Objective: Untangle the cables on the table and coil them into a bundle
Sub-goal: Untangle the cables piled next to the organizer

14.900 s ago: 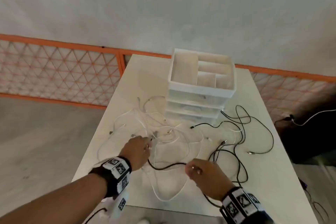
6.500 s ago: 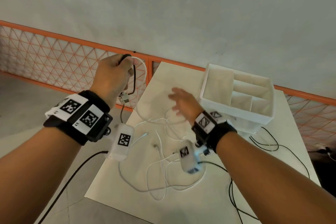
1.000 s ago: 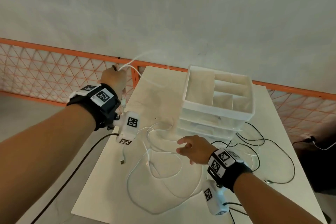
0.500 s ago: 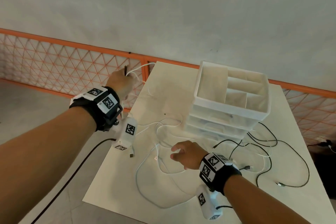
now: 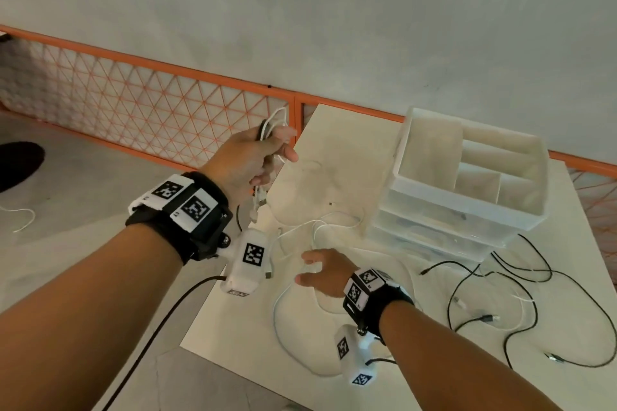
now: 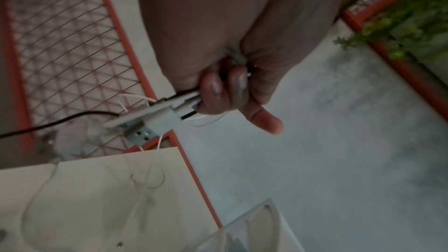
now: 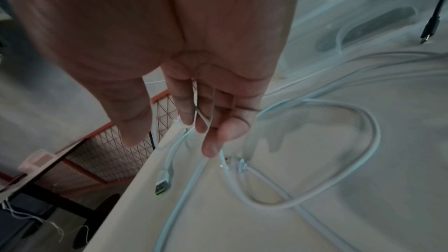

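My left hand (image 5: 277, 157) is raised beside the table's left edge and grips a small coil of white and black cable (image 5: 272, 123). Plug ends (image 5: 258, 205) hang below the fist. In the left wrist view the curled fingers (image 6: 225, 87) close round the cable ends (image 6: 169, 110). My right hand (image 5: 309, 269) hovers low over loose white cables (image 5: 293, 320) on the table, fingers spread and fairly straight. In the right wrist view a thin white strand (image 7: 202, 117) runs between the fingers (image 7: 184, 110). A white USB plug (image 7: 163, 181) lies near the edge. Black cables (image 5: 521, 280) sprawl at the right.
A white drawer organiser (image 5: 467, 183) with open top compartments stands at the back right of the white table (image 5: 334, 150). An orange mesh fence (image 5: 150, 103) runs behind and to the left. The table's left edge is right by both hands; grey floor lies below.
My left hand, still gripping the coil, has come lower and nearer the table's left edge. My right hand has stayed low over the white cables, shifting slightly.
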Available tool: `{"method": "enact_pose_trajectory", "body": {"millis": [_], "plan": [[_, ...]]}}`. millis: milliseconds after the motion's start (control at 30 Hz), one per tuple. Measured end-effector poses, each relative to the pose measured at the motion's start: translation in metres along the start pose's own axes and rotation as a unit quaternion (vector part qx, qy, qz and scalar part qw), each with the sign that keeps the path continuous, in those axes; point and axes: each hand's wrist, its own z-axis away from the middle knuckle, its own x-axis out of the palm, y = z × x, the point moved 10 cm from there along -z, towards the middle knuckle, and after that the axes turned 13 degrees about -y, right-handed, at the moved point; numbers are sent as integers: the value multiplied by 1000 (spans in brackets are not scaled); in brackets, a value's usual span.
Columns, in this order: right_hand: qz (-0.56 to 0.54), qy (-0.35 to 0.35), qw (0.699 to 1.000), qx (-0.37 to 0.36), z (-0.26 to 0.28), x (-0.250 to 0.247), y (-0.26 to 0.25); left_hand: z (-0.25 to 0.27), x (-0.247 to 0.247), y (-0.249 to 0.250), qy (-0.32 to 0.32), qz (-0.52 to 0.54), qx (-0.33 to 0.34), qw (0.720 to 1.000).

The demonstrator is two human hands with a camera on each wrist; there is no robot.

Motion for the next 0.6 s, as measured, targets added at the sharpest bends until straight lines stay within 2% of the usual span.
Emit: {"method": "enact_pose_trajectory", "body": {"millis": [100, 167, 333, 467, 600], "plan": [[2, 84, 995, -59, 15, -23, -19, 2, -13, -5, 35, 55, 0, 998], [-3, 150, 983, -108, 38, -48, -39, 0, -16, -4, 26, 92, 8, 995], [-7, 225, 961, -158, 102, -113, -74, 0, -16, 35, 16, 122, 85, 989], [49, 256, 946, -190, 158, -149, -106, 1, 20, 55, -66, -4, 97, 993], [41, 319, 906, -275, 205, -165, -139, 3, 81, 29, -174, -168, 59, 968]]}}
